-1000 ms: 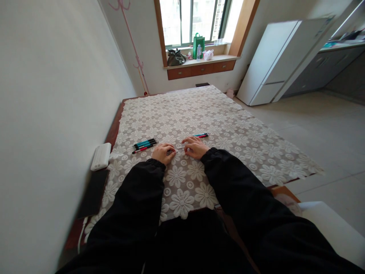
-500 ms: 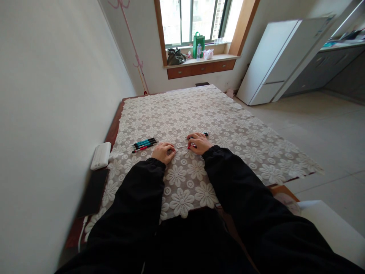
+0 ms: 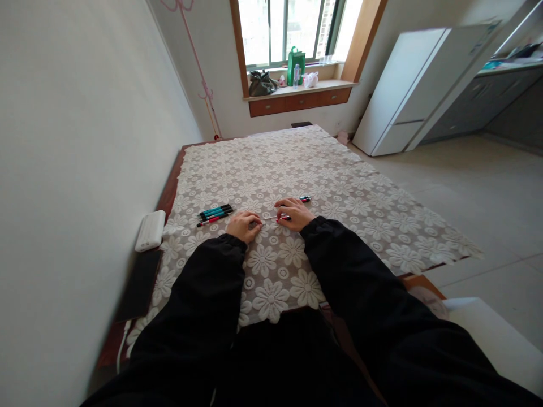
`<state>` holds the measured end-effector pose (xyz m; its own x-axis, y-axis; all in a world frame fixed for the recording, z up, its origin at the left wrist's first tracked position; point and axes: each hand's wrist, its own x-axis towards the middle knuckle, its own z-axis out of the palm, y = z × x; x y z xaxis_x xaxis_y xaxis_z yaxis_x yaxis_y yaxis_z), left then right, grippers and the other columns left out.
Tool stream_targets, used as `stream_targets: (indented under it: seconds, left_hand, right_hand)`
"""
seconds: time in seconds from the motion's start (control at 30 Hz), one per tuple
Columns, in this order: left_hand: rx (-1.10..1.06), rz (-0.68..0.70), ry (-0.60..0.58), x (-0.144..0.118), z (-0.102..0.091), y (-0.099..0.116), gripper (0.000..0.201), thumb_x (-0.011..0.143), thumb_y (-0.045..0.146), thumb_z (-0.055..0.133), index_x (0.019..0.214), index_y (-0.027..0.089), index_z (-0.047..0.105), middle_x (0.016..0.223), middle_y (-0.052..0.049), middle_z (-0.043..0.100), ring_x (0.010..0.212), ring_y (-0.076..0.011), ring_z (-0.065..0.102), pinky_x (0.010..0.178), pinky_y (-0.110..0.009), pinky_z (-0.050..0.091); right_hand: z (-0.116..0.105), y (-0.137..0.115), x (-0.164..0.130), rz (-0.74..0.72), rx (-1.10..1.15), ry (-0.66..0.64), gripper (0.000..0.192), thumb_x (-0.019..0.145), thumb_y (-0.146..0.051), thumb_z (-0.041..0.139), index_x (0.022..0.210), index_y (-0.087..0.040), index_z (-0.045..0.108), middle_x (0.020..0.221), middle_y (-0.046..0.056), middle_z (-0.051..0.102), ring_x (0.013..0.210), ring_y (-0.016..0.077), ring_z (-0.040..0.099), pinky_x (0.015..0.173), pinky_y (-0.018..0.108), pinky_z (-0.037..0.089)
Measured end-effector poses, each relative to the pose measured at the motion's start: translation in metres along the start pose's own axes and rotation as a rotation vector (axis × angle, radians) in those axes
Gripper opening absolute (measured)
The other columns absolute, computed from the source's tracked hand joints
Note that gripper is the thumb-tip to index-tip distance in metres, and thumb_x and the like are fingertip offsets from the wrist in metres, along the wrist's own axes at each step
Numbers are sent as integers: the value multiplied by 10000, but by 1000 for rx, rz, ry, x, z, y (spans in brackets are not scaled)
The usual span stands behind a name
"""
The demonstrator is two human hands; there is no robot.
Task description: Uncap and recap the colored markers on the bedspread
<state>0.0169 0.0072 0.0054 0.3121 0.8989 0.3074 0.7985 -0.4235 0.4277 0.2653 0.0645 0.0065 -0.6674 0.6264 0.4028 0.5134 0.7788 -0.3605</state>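
My left hand (image 3: 243,227) is closed in a pinch at the near end of a thin whitish pen refill (image 3: 269,217). Across from it, my right hand (image 3: 297,215) grips a red and black pen barrel (image 3: 284,218), into whose red end the refill seems to run. Fingers cover part of both pieces. Beyond the right hand lie dark pens (image 3: 304,199), partly hidden by it. To the left of my left hand, several teal and black pens (image 3: 215,211) rest side by side, with a red and black pen (image 3: 212,220) nearest me.
A floral lace tablecloth (image 3: 271,299) covers the table. Along the left wall sit a white power bank (image 3: 150,230) and a dark flat phone-like slab (image 3: 139,285) with a white cable (image 3: 123,346). A white fridge (image 3: 407,90) stands beyond the table on the right.
My right hand has shifted slightly left with the red and black pen barrel, shortening the visible stretch of refill. My left hand has hardly moved.
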Motion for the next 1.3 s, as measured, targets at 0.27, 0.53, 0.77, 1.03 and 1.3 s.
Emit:
stream_targets:
  seconds: [0.27,0.53,0.77,1.03,1.3]
  left_hand:
    - [-5,-16,-11,-1,-1,1,117,832,293,659,887,246,751,1096,-29,721,1093,-234,617,1011,-408,469]
    - [-17,-8,-18,0,-1,1,133,832,313,654,881,245,757,1090,-34,725,1079,-237,624,1009,-416,468]
    - [-2,-44,12,-1,-4,4,204,747,170,611,909,239,716,1086,-23,719,1087,-228,616,1012,-382,463]
    - [169,-249,68,-1,-5,6,242,713,148,593,921,226,691,1023,-49,718,1037,-270,611,909,-390,468]
    - [127,-198,18,0,-6,6,208,828,250,581,973,249,728,1061,-37,724,1073,-250,613,963,-383,453]
  right_hand:
    - [4,-9,0,-68,33,-109,42,812,-285,733,841,-255,737,1338,40,586,1291,297,443,1098,498,308]
    - [7,-11,0,-63,30,-110,35,820,-268,702,834,-245,724,1340,43,585,1297,290,436,1100,491,300]
    - [-5,-4,1,24,-19,8,211,763,-107,590,903,-232,686,1256,49,634,1198,245,504,1085,438,289]
    - [-3,5,-2,99,-73,-19,31,790,-244,673,813,-234,691,1229,52,641,1207,272,487,1079,472,263]
    - [-7,4,-1,97,-70,-3,65,834,-271,652,856,-242,705,1222,48,648,1184,259,509,1063,453,303]
